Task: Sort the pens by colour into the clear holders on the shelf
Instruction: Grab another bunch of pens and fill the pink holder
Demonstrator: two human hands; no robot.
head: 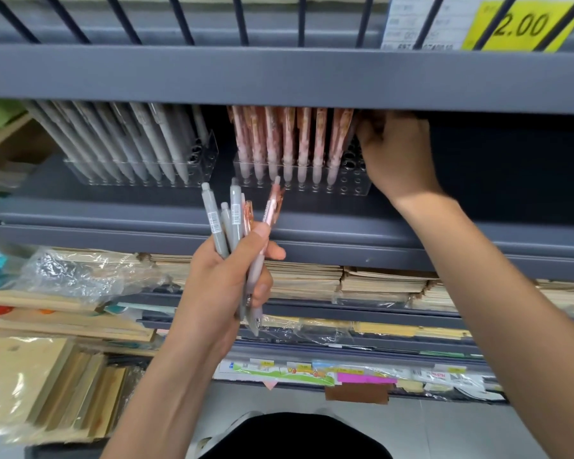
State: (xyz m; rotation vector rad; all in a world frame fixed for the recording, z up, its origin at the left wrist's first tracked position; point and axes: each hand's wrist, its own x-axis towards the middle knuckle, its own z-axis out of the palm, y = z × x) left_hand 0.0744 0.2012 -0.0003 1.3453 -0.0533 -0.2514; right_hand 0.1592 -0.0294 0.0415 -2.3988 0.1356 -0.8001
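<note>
Grip check: my left hand (226, 286) clasps a bundle of grey and pink pens (236, 220), tips down, in front of the shelf (113, 226) lip. My right hand (395, 154) is up at the right end of the pink holder (345, 190), fingers curled beside the last pink pen; I cannot tell whether it holds one. The grey holder (140, 177) stands just left, stocked with grey pens.

Left grip (226, 279) curled, right grip (395, 154) raised
</note>
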